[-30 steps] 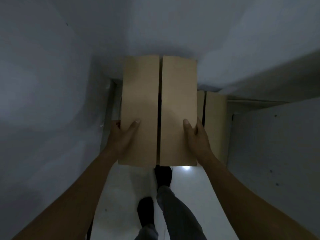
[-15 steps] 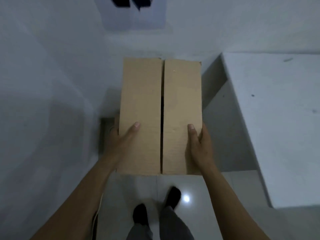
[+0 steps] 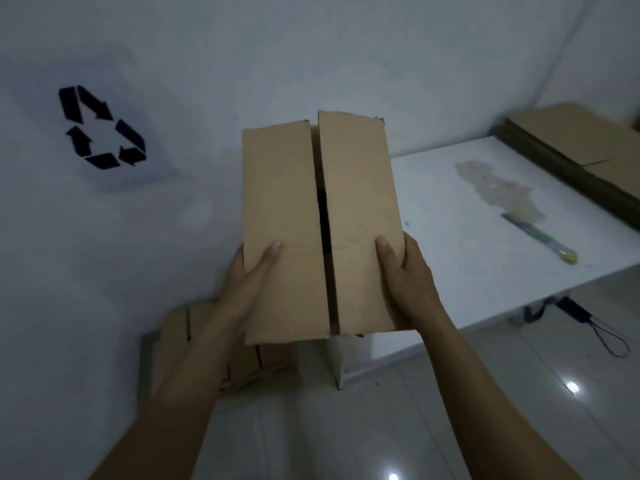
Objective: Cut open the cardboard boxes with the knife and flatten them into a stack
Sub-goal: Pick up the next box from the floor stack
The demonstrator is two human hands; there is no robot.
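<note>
I hold a brown cardboard box in the air in front of me, its two top flaps closed with a dark gap between them. My left hand grips the box's left side, thumb on the top flap. My right hand grips the right side the same way. A knife with a green and yellow handle lies on the white table to the right. A stack of flattened cardboard lies at the table's far right end.
More cardboard boxes stand on the floor by the wall below my left arm. A black recycling symbol marks the left wall. A black cable lies on the tiled floor under the table.
I lifted the box from the floor corner and turned to the right. The table with the knife and the flattened stack has come into view.
</note>
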